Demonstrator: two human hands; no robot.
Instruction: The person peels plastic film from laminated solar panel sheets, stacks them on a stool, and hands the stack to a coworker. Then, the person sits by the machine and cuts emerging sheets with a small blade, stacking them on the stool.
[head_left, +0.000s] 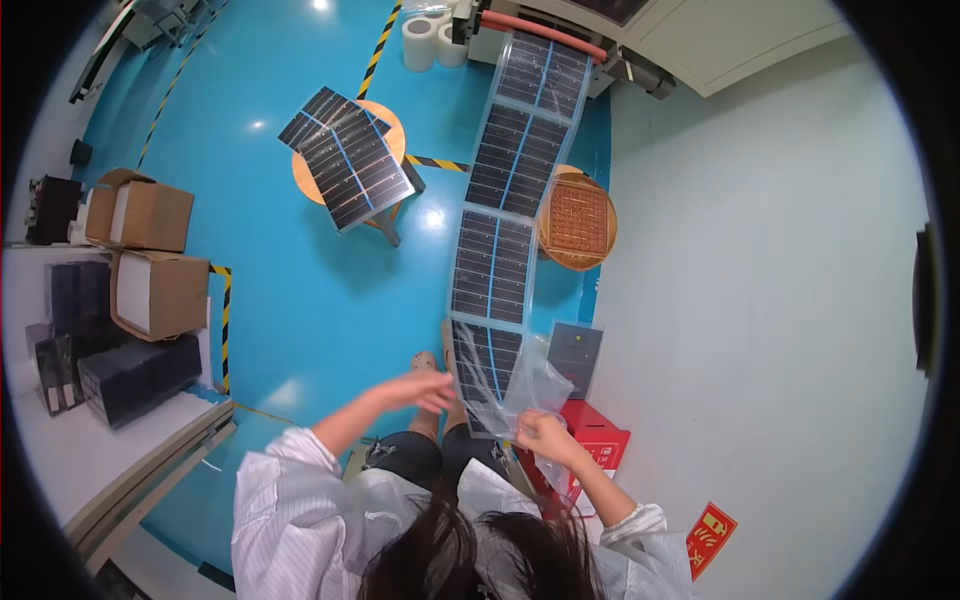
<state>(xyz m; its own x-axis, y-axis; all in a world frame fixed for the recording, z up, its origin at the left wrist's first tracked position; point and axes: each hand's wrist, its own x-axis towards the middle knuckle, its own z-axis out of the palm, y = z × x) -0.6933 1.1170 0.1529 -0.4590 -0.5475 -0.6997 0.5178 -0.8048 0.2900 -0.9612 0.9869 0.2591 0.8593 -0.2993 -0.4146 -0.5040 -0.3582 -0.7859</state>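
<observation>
A strip of dark solar panels [490, 265], sealed in clear film, hangs from the machine down toward my lap. Blue lines run along the middle of each panel. At the near end, loose clear plastic film [540, 380] is crumpled over the last panel [486, 365] and off to its right. My right hand [541, 433] is closed on this film by the panel's lower right corner. My left hand [428, 390] is at the panel's left edge, fingers stretched out and holding nothing; whether it touches the edge is unclear.
The machine's red roller [545, 35] is at the top. Loose panels [350, 160] lie stacked on a round stool [385, 115] at left. A woven-topped stool [578, 220] and a red box [600, 440] stand along the right wall. Cardboard boxes [160, 290] are far left.
</observation>
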